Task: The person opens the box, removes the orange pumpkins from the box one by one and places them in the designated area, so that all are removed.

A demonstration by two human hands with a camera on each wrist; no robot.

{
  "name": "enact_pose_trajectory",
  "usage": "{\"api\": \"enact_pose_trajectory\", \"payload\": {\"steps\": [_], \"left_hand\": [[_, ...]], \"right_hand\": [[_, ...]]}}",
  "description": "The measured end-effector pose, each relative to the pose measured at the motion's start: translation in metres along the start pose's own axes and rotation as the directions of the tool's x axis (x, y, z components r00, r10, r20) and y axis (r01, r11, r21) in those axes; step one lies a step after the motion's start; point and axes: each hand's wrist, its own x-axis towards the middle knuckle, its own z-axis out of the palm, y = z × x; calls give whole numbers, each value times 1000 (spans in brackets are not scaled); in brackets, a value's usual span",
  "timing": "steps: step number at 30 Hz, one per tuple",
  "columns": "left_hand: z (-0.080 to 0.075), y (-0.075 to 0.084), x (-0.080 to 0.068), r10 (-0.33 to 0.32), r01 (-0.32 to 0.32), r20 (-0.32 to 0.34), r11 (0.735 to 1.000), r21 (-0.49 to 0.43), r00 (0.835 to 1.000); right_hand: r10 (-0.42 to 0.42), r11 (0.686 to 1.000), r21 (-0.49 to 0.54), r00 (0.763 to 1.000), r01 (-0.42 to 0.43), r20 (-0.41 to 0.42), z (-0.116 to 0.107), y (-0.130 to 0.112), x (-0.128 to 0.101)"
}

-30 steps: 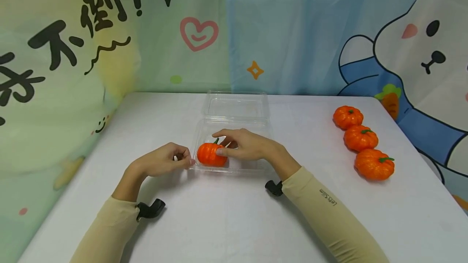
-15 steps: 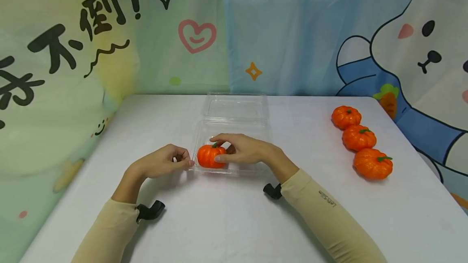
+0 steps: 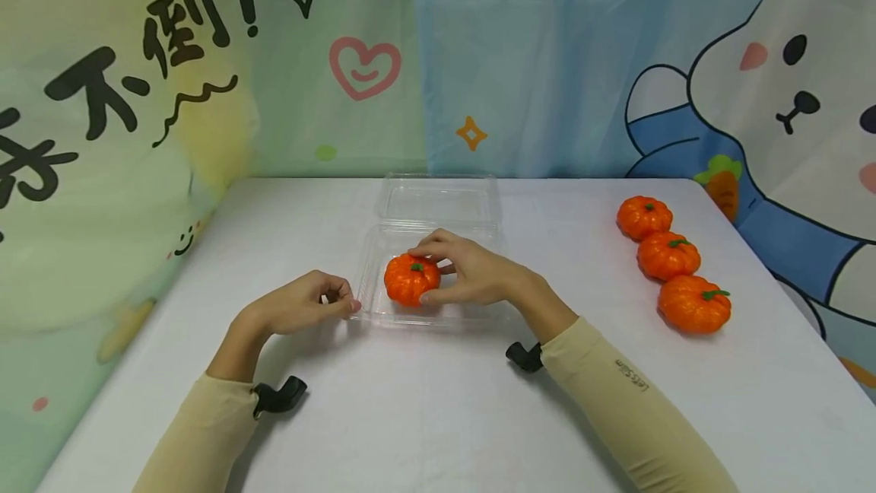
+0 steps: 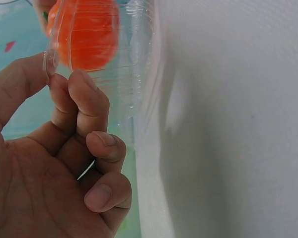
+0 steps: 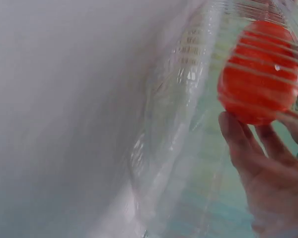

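A clear plastic clamshell box point(image 3: 390, 320) lies open on the table, its lid point(image 3: 438, 200) folded back away from me. My left hand point(image 3: 297, 304) pinches the box's near left corner; in the left wrist view the rim point(image 4: 51, 62) sits between thumb and fingertips. Over the box's base is an orange toy pumpkin point(image 3: 411, 284) with a green stem facing up. My right hand point(image 3: 479, 271) grips it from the right, thumb on the near side and fingers over the far side. Through the clear wall, the right wrist view shows the pumpkin point(image 5: 260, 74) at the fingertips.
Three more orange pumpkins stand in a slanting row on the right of the white table point(image 3: 424, 417): a far one point(image 3: 645, 217), a middle one point(image 3: 668, 256) and a near one point(image 3: 694, 304). A printed cloth backdrop point(image 3: 534, 59) hangs behind the table.
The right hand has shifted the pumpkin a little right and away from the box's near left corner, and its stem now shows more from above. The left hand keeps its place at the corner.
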Motion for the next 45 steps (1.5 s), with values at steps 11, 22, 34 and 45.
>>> {"api": "enact_pose_trajectory", "payload": {"steps": [11, 22, 34, 45], "left_hand": [[-1, 0, -1, -1, 1, -5, 1000, 12, 1000], [0, -2, -3, 14, -14, -8, 1000, 0, 1000], [-1, -1, 0, 6, -6, 2, 1000, -6, 1000], [-2, 1, -1, -11, 11, 9, 1000, -1, 1000]], "right_hand": [[-78, 997, -2, 989, 79, -123, -9, 7, -20], [-107, 994, -39, 975, 102, -196, -24, 9, -38], [-143, 986, -124, 956, 114, -254, -42, 8, -66], [-173, 966, -239, 934, 98, -313, -52, 12, -100]]}}
